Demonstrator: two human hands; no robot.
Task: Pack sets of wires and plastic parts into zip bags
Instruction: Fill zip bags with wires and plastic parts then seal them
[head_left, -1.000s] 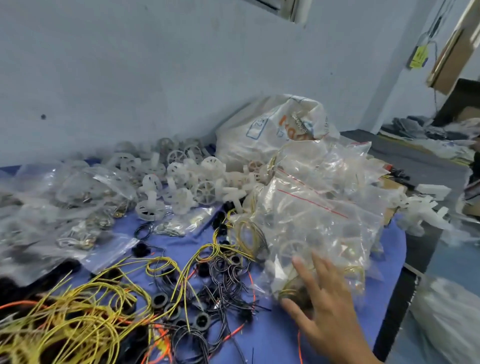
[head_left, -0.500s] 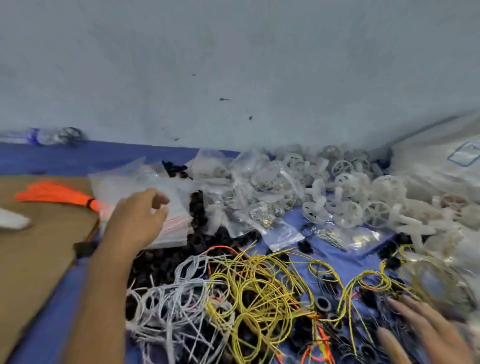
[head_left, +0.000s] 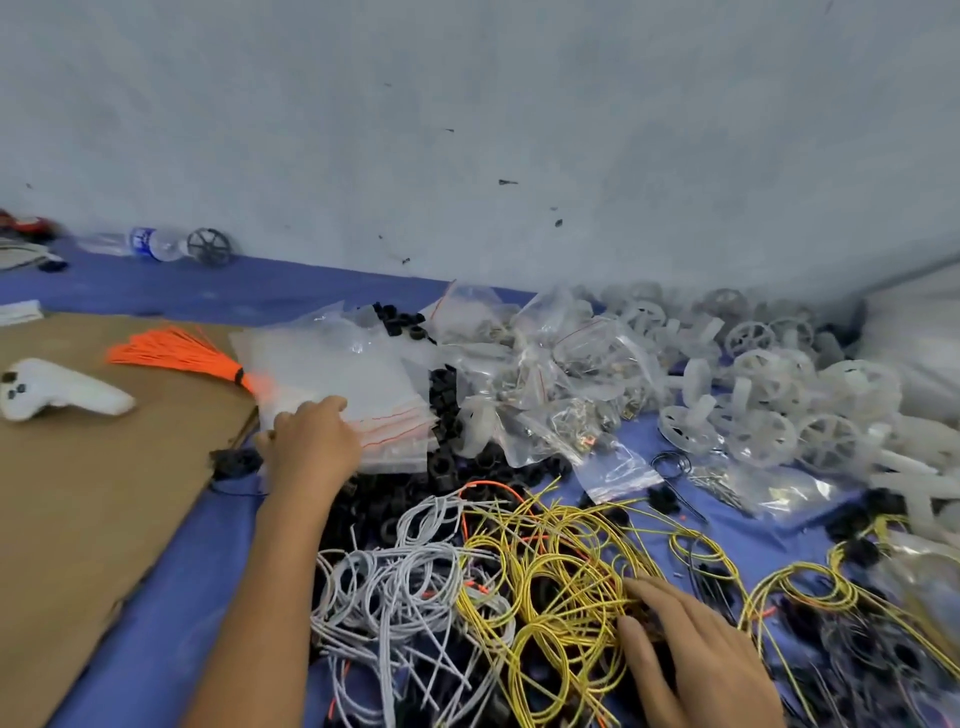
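The left hand is gripping the near edge of a stack of empty zip bags, fingers curling over the top and thumb tucking below. The right hand is lying flat, fingers spread and holding nothing, pressing on the yellow wires. Those wires are tangling with white wires between the two hands. Black rings are piling just right of the bag stack, touching it. Beyond them, filled bags are holding small metallic bits, and white wheels are heaping further right. Everything is sitting on a blue cloth. Cardboard is covering its left part, carrying an orange bundle and a white controller. A pale wall is rising behind, with a bottle lying at its foot.
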